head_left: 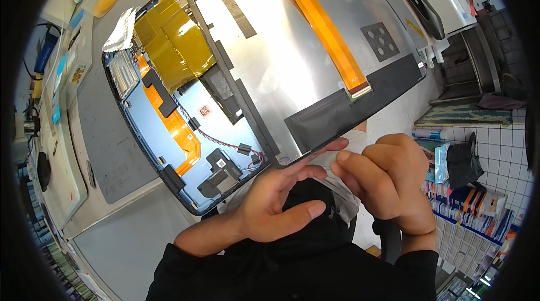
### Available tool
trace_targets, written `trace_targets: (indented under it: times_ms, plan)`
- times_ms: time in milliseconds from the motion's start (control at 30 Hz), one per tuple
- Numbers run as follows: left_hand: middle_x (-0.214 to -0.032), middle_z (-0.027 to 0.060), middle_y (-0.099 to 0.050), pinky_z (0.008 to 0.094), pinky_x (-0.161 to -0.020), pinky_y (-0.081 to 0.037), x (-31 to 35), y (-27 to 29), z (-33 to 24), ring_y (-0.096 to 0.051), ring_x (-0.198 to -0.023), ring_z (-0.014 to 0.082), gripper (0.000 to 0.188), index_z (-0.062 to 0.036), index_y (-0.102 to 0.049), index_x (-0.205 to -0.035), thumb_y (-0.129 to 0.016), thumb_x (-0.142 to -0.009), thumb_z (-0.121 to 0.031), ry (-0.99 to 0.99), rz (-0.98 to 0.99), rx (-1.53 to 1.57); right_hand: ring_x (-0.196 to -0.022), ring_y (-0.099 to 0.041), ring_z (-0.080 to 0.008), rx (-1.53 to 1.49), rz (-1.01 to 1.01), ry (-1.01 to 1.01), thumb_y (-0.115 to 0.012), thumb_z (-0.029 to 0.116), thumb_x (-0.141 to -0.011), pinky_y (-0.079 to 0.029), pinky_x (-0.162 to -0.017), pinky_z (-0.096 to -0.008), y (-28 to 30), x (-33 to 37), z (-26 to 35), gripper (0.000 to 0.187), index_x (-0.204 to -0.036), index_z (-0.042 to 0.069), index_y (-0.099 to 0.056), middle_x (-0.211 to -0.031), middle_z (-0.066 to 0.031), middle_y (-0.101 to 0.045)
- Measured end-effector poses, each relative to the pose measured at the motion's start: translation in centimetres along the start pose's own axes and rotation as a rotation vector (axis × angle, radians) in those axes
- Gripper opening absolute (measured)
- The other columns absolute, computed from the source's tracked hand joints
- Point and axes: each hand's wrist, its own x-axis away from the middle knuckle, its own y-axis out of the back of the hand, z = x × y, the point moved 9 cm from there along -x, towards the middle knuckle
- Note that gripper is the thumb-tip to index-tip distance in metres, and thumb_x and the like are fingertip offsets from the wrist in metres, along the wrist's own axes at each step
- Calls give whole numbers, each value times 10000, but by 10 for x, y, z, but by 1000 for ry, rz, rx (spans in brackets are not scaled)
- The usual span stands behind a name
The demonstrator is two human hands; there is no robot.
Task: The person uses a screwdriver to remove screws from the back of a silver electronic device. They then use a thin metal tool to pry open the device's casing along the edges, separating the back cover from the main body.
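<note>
A large tablet lies opened out in front of me. Its back housing (211, 111) is on the left, with yellow-wrapped parts, an orange flat cable (154, 96) and thin twisted wires. To the right is the silvery back of the screen panel (264, 48), crossed by a long orange ribbon cable (320, 20) that ends in a small connector. My left hand (273, 205) rests at the panel's near edge, fingers stretched along it and thumb apart. Close to that edge my right hand (388, 174) is closed, fingers curled in a pinch; anything between the fingertips is too small to make out.
A grey mat (115, 132) lies under the tablet on the bench. A clear tub with orange contents (107, 0) stands at the far left. At the far right lies a black-handled tool (419, 3). Shelves of packed items (472, 205) stand to the right, beside a tiled wall.
</note>
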Motion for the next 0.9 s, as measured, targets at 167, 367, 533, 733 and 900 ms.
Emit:
trace_targets:
  times_ms: [167, 367, 533, 733, 900]
  plan:
    - [-1526, 259, -281, 445, -1066, -346, 11, 4, 5, -288, -1429, 342, 751, 74, -207, -1495, -561, -838, -12, 40, -73, 13, -564, -520, -118, 41, 52, 24, -767, 220, -660, -364, -443, -219, -8, -4, 4, 298, -916, 77, -710, -741, 22, -593]
    - [-1513, 185, -323, 399, -1056, -354, 19, 6, 4, -418, -1301, 238, 724, 57, -248, -1484, -617, -861, 35, -102, -94, 17, -573, -525, -115, 73, 95, 14, -741, 212, -618, -354, -438, -217, -11, -7, 7, 348, -934, 71, -713, -745, 18, -597]
    - [-1346, 198, -474, 355, -1002, -403, 19, 5, -1, -505, -1166, 240, 676, 86, -325, -1433, -661, -860, -38, -145, -156, -273, -571, -525, -118, 110, 121, 41, -710, 161, -595, -341, -427, -218, -13, -9, 11, 360, -942, 63, -706, -749, 3, -590]
    - [-1330, 227, -451, 375, -998, -392, 19, 4, -2, -486, -1172, 275, 690, 107, -297, -1428, -651, -857, -50, -71, -98, -428, -569, -525, -123, 162, 138, 96, -688, 148, -589, -325, -413, -213, -15, -19, 15, 329, -901, 47, -682, -733, -3, -559]
    - [-1519, 219, -297, 436, -1116, -305, 19, 2, 1, -373, -1372, 292, 739, 109, -194, -1478, -595, -859, 49, -40, -2, -350, -578, -548, -209, 64, 278, 1, -653, -78, -633, -408, -446, -291, -21, -27, 14, 299, -922, -5, -620, -731, -71, -559]
